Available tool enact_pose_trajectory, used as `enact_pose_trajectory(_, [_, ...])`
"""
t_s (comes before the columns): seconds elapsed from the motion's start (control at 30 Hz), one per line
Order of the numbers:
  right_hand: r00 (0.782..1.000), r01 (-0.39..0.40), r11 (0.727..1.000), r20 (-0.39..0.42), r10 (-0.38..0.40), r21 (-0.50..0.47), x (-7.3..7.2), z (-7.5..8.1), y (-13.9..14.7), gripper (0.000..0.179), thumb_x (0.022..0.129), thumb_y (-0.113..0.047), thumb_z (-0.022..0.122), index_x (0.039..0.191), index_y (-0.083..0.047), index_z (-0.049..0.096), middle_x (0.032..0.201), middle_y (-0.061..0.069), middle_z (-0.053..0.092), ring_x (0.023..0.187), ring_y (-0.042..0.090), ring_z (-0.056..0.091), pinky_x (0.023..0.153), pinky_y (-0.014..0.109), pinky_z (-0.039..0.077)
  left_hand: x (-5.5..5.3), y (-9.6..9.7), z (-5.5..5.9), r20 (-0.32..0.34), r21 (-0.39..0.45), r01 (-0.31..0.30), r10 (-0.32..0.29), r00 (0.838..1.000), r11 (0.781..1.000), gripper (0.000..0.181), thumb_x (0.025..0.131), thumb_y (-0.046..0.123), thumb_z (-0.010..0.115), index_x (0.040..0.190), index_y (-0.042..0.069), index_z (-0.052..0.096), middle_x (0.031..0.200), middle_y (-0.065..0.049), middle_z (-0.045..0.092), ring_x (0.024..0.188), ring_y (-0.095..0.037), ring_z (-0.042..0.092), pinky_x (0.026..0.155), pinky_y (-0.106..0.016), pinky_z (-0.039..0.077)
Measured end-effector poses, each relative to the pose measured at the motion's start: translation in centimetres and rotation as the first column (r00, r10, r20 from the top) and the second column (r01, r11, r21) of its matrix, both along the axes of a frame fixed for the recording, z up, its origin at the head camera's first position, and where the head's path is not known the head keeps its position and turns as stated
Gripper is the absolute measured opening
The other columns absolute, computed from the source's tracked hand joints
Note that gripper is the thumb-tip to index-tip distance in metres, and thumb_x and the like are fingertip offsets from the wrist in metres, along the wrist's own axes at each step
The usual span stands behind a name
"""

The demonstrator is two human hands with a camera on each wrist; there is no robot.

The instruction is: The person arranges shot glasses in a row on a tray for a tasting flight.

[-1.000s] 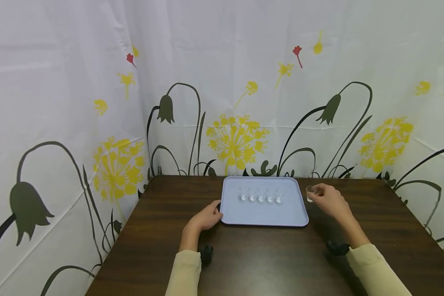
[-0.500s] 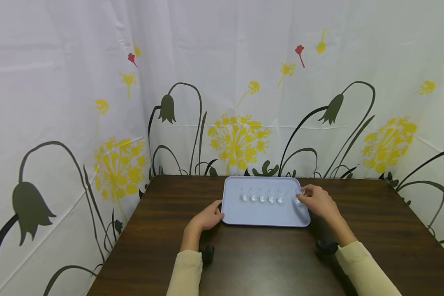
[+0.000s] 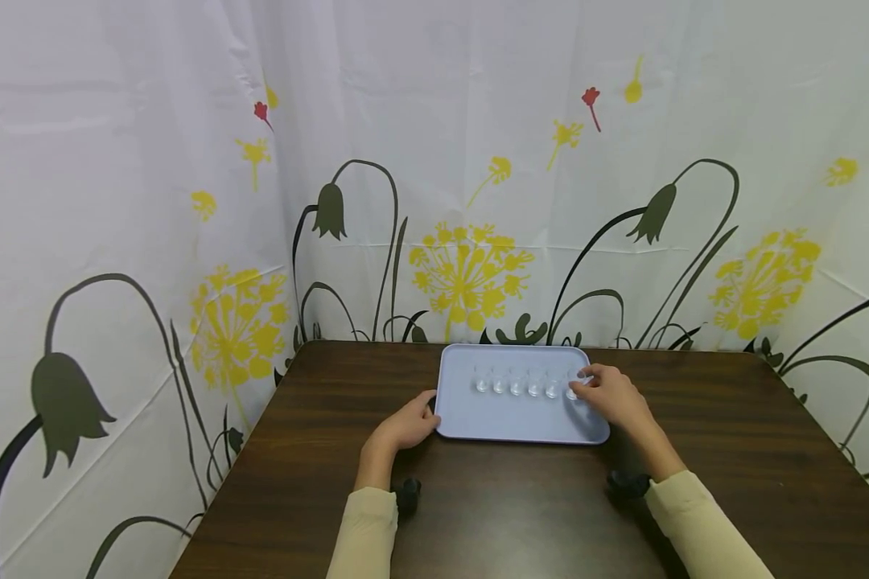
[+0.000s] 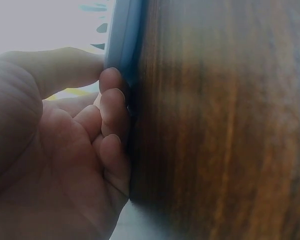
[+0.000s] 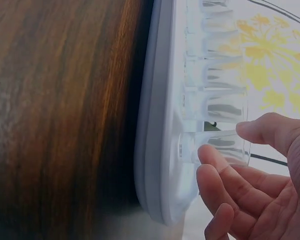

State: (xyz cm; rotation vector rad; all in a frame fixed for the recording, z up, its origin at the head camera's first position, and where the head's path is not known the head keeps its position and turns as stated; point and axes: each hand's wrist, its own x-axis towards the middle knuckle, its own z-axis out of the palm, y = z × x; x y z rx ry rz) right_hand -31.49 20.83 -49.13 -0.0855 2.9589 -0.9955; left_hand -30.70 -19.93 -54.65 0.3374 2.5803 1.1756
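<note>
A pale blue rectangular tray [image 3: 514, 425] lies on the table, with several clear shot glasses [image 3: 516, 387] in a row across it. At its left edge, my left hand [image 3: 405, 422] pinches the rim. The left wrist view has the thumb on one side of the tray edge [image 4: 122, 35] and curled fingertips on the other. Over the tray's right side, my right hand [image 3: 614, 394] holds one more shot glass [image 5: 217, 142] between thumb and fingers. This glass is upright at the right end of the row, its base at the tray surface, close beside its neighbour.
The dark brown wooden table [image 3: 492, 507] extends in front of the tray and to both sides. Behind it hangs a white curtain [image 3: 434, 121] printed with yellow and dark green flowers, near the tray's back edge.
My right hand has carried the shot glass leftward from beside the tray, over its right rim, to the right end of the row. The left hand keeps its grip on the tray.
</note>
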Motion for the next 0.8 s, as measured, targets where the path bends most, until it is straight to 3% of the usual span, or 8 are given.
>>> enact_pose_trajectory(0.13, [1.0, -0.004, 1.0, 0.001, 0.004, -0.005, 0.2, 0.1, -0.1, 0.048, 0.1, -0.04, 0.072, 0.131, -0.003, 0.071, 0.114, 0.019, 0.078, 0.089, 0.024, 0.071, 0.069, 0.037, 0.051, 1.6, 0.7, 2.6, 0.034, 0.04, -0.007, 0.006, 0.999, 0.999, 0.067, 0.104, 0.015, 0.058, 0.162, -0.007, 0.034, 0.075, -0.001, 0.052, 0.06, -0.015, 0.045, 0.06, -0.03, 0.039])
enact_pose_trajectory(0.37, [0.999, -0.011, 1.0, 0.034, 0.012, -0.029, 0.4, 0.5, 0.0, 0.048, 0.102, -0.037, 0.07, 0.133, -0.001, 0.07, 0.115, 0.019, 0.078, 0.083, 0.021, 0.071, 0.07, 0.037, 0.054, 2.0, 0.9, 2.9, 0.017, 0.035, 0.016, -0.017, 1.0, 0.999, 0.065, 0.107, 0.016, 0.054, 0.163, -0.008, 0.032, 0.075, 0.002, 0.051, 0.059, -0.012, 0.042, 0.059, -0.029, 0.036])
enact_pose_trajectory(0.43, [0.999, -0.016, 0.999, 0.042, 0.017, -0.034, 0.4, 0.5, 0.2, 0.048, 0.102, -0.037, 0.07, 0.133, -0.001, 0.069, 0.113, 0.019, 0.078, 0.08, 0.019, 0.071, 0.069, 0.037, 0.053, 2.7, 1.6, 4.2, 0.043, 0.032, -0.006, 0.005, 0.999, 0.999, 0.065, 0.106, 0.011, 0.056, 0.163, -0.008, 0.033, 0.075, 0.001, 0.05, 0.06, -0.013, 0.041, 0.06, -0.028, 0.035])
enact_pose_trajectory(0.57, [0.998, -0.02, 0.999, 0.052, 0.022, -0.036, 0.4, 0.4, 0.2, 0.05, 0.102, -0.038, 0.071, 0.135, -0.001, 0.068, 0.111, 0.017, 0.078, 0.077, 0.016, 0.071, 0.067, 0.036, 0.052, 2.9, 1.8, 4.3, 0.042, 0.017, -0.028, 0.027, 0.999, 0.999, 0.063, 0.107, 0.012, 0.056, 0.164, -0.006, 0.034, 0.074, 0.001, 0.049, 0.059, -0.013, 0.04, 0.06, -0.029, 0.035])
enact_pose_trajectory(0.8, [0.997, -0.052, 0.994, 0.045, 0.056, -0.092, 0.5, 0.4, 0.1, 0.066, 0.099, -0.026, 0.073, 0.153, 0.003, 0.049, 0.106, 0.018, 0.075, 0.072, 0.016, 0.069, 0.065, 0.032, 0.052, 3.1, 1.2, 4.7, 0.031, 0.024, -0.036, 0.036, 0.999, 0.999, 0.059, 0.11, 0.015, 0.054, 0.161, -0.008, 0.038, 0.08, -0.004, 0.059, 0.069, -0.015, 0.051, 0.066, -0.029, 0.04])
